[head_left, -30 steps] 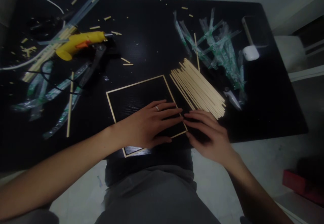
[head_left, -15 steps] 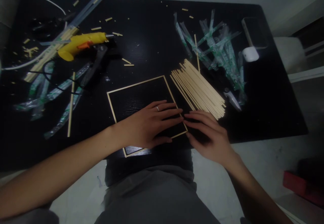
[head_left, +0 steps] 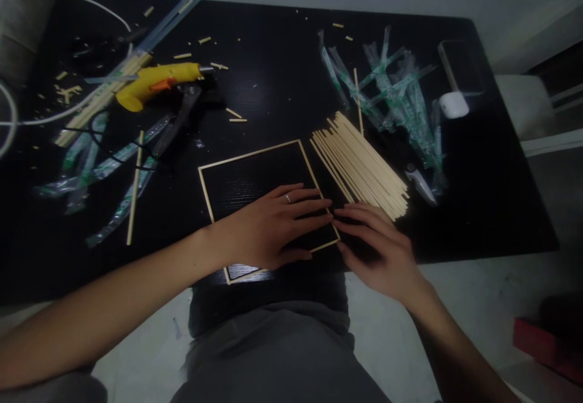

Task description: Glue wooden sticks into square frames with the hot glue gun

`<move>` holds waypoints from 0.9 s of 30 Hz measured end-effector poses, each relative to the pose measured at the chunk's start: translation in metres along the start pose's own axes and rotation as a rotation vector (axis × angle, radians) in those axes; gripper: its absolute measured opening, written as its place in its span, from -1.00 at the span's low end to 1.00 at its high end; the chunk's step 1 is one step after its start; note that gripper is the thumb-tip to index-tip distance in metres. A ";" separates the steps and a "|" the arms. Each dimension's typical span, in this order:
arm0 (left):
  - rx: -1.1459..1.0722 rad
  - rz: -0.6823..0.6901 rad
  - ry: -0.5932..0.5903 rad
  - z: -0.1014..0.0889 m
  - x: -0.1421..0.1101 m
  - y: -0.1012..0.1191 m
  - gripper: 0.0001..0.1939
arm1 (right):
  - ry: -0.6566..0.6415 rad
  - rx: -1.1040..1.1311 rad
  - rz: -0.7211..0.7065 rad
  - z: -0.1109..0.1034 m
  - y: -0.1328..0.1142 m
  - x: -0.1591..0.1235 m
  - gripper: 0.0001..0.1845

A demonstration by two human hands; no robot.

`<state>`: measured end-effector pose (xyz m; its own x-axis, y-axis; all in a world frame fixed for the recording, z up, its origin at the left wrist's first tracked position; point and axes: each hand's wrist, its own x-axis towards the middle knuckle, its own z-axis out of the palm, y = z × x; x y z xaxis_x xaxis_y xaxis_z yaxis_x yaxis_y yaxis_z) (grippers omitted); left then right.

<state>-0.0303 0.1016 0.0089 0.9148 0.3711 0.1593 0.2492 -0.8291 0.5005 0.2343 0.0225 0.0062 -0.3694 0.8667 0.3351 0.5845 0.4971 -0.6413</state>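
Note:
A four-sided frame of thin wooden sticks (head_left: 249, 154) lies flat at the table's front edge. Across it rests my left hand (head_left: 285, 224), open, its fingers stretched over the frame's right side; a ring is on one finger. My right hand (head_left: 376, 242) is at the frame's near right corner, fingers apart and slightly bent, with the fingertips at the outside of that side. Nothing is visibly held in either hand. Just beyond my right hand lies a bundle of loose wooden sticks (head_left: 359, 166). My left hand and forearm hide part of the frame's near and left sides.
On the black table (head_left: 273, 87), a yellow glue gun (head_left: 157, 81) lies at the back left. Clear green-marked wrappers (head_left: 387, 87) are heaped at right, near a phone (head_left: 460, 66), a white earphone case (head_left: 454, 105) and a silver tool (head_left: 419, 184). Stick offcuts (head_left: 68, 92) are scattered about.
The whole view has shifted slightly, so the table's contents appear a little to the right and lower. Both hands keep nearly the same place against the frame.

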 end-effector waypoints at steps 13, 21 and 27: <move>-0.019 -0.017 -0.006 -0.002 0.000 0.002 -0.37 | -0.023 -0.008 0.016 -0.001 -0.002 0.001 -0.55; -0.047 -0.009 0.031 0.002 0.001 0.001 -0.35 | -0.021 -0.022 0.000 0.000 0.000 -0.001 -0.54; -0.011 0.004 0.123 -0.020 -0.004 0.003 -0.33 | -0.001 -0.025 0.010 -0.003 -0.001 -0.003 -0.52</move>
<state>-0.0393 0.1059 0.0274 0.8695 0.4174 0.2642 0.2421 -0.8263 0.5086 0.2371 0.0201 0.0075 -0.3645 0.8716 0.3277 0.6058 0.4892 -0.6275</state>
